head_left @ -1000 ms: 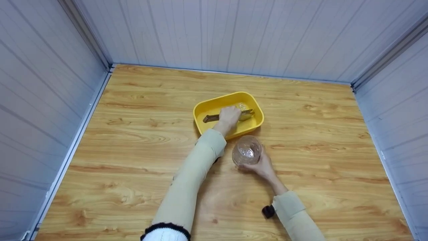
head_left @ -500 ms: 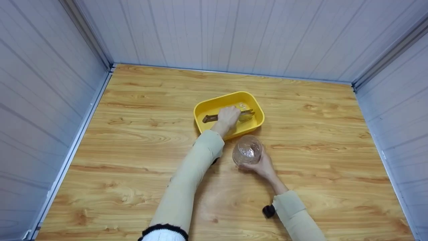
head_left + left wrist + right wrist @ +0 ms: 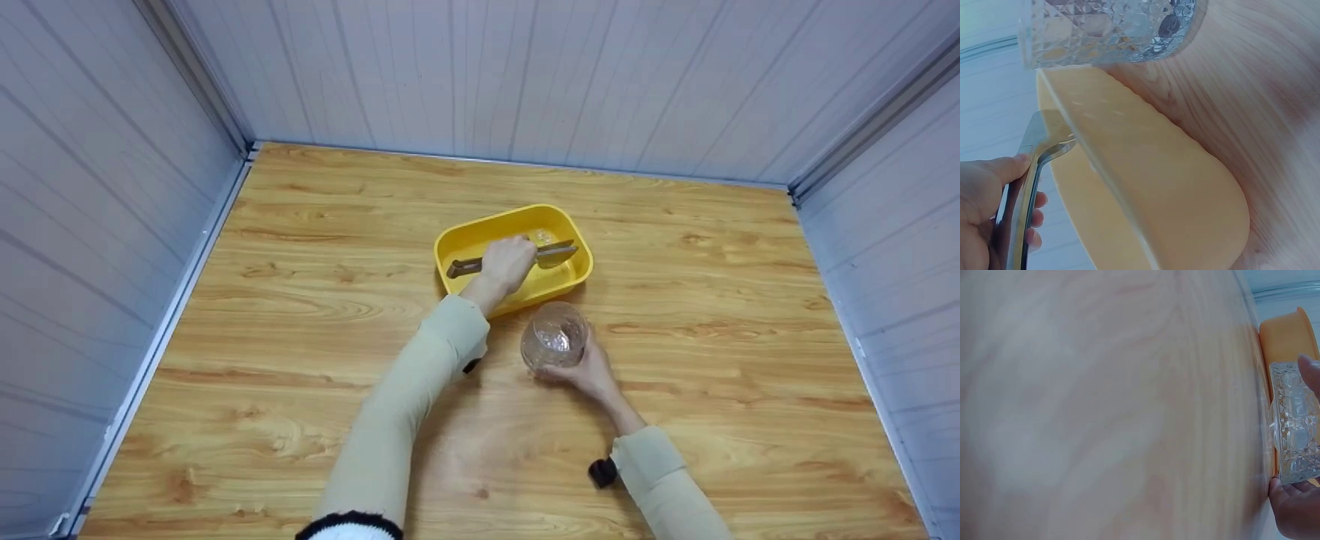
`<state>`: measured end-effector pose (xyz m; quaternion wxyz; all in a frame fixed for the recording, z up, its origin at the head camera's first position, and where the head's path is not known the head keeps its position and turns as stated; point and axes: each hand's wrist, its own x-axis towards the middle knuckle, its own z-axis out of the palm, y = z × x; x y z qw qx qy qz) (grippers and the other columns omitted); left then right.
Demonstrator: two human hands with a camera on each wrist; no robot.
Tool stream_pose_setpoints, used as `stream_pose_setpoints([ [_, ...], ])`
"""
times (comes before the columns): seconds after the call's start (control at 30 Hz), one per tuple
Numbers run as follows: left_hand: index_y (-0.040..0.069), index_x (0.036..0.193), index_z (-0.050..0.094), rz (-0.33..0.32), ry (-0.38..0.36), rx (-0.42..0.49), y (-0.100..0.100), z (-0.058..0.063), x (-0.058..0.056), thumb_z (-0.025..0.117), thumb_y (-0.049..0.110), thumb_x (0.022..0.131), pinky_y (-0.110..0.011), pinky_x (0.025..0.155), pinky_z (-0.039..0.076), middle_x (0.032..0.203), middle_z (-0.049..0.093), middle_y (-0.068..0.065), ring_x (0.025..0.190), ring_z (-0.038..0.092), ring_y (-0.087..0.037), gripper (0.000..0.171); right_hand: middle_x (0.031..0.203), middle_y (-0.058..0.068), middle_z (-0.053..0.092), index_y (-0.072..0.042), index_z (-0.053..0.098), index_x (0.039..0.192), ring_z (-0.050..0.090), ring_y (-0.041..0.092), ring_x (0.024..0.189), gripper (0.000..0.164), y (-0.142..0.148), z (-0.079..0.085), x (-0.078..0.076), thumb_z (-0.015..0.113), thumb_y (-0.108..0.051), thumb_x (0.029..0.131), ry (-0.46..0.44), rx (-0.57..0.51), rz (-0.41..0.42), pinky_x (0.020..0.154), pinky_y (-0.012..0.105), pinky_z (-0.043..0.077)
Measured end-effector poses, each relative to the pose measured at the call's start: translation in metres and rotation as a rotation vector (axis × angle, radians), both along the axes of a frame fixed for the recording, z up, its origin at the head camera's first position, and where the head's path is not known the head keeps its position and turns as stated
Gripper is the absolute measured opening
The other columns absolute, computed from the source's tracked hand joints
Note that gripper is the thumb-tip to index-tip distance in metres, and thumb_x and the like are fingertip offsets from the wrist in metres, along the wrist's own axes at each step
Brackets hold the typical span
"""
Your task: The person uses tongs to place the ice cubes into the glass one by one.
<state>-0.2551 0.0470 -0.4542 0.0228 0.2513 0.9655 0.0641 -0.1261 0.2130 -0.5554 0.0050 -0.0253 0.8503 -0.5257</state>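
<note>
My left hand grips a pair of metal tongs over the yellow bin. In the left wrist view the thumb and fingers wrap round the arms of the tongs, whose wide ends dip behind the bin's near wall. A few small clear pieces lie in the bin's far right part, close to the tongs' ends. My right hand holds a clear glass with a cut diamond pattern, upright on the table just in front of the bin. Fingers and thumb curve round its side.
The table has a wood-grain top. Pale panels close it in at the back, left and right. A black wrist device sits at the right cuff. The glass stands close to the bin's near wall.
My left hand and sleeve have shifted slightly left and toward me, with the tongs turning a little and their ends reaching nearer the bin's right wall. The right hand and glass stay put.
</note>
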Motion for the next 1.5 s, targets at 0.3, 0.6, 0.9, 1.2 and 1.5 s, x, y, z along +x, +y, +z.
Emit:
stream_pose_setpoints([
  [0.3,0.008,0.091,0.067,-0.009,0.030,0.063,-0.016,0.004,0.014,0.053,0.019,0.090,-0.038,0.063,0.050,0.091,0.061,-0.006,0.079,0.060,-0.023,0.018,0.130,0.020,0.042,-0.001,0.025,0.137,0.038,0.029,0.120,0.107,0.000,-0.001,0.000,0.087,-0.020,0.052,-0.002,-0.018,-0.001,0.102,0.041,0.025],
  [0.6,0.007,0.092,0.064,-0.018,0.046,0.105,-0.025,0.012,0.027,0.053,0.022,0.090,-0.038,0.059,0.049,0.087,0.059,-0.006,0.076,0.059,-0.023,0.019,0.130,0.021,0.042,0.001,0.026,0.136,0.037,0.031,0.121,0.103,0.000,-0.002,-0.001,0.087,-0.014,0.054,0.010,-0.052,0.008,0.102,0.040,0.024],
  [0.9,0.006,0.091,0.063,-0.062,0.106,0.148,-0.033,0.022,0.045,0.053,0.023,0.090,-0.036,0.056,0.047,0.082,0.057,-0.005,0.071,0.058,-0.023,0.019,0.129,0.020,0.043,0.001,0.026,0.136,0.038,0.030,0.120,0.105,0.000,-0.001,-0.001,0.087,-0.016,0.052,0.012,-0.035,0.000,0.102,0.040,0.024],
  [1.2,0.006,0.088,0.063,-0.121,0.176,0.173,-0.044,0.028,0.063,0.055,0.020,0.089,-0.034,0.053,0.046,0.078,0.055,-0.005,0.068,0.057,-0.021,0.017,0.132,0.018,0.041,0.000,0.025,0.137,0.036,0.028,0.122,0.106,0.000,0.000,-0.001,0.087,-0.017,0.053,0.000,-0.030,0.007,0.103,0.038,0.023],
  [1.5,0.007,0.086,0.063,-0.167,0.230,0.147,-0.054,0.030,0.079,0.056,0.020,0.088,-0.032,0.056,0.047,0.077,0.055,-0.003,0.072,0.058,-0.019,0.015,0.128,0.028,0.041,0.010,0.026,0.133,0.038,0.038,0.118,0.095,-0.007,0.023,0.006,0.082,0.002,0.057,0.043,-0.084,0.044,0.101,0.043,0.026],
])
